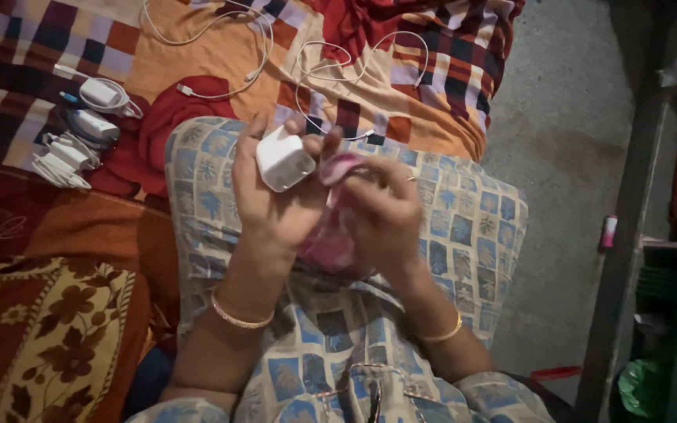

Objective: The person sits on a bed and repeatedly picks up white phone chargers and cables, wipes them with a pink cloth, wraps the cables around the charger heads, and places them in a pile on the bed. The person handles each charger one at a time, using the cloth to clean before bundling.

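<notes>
My left hand (272, 207) holds a white cube-shaped charger plug (284, 160) up over my lap, fingers wrapped around its sides. My right hand (381, 215) grips a pink cloth (331, 235), whose top end is pressed against the right side of the plug. Both hands sit close together above a blue-and-cream patterned garment (464, 227) covering my knees. A thin bangle circles each wrist.
A checked orange, red and white bedspread (197, 55) lies ahead with loose white cables (221, 23). Several white chargers with coiled cords (80, 133) rest at the left. Grey floor (566, 141) and a shelf frame (636, 235) stand at the right.
</notes>
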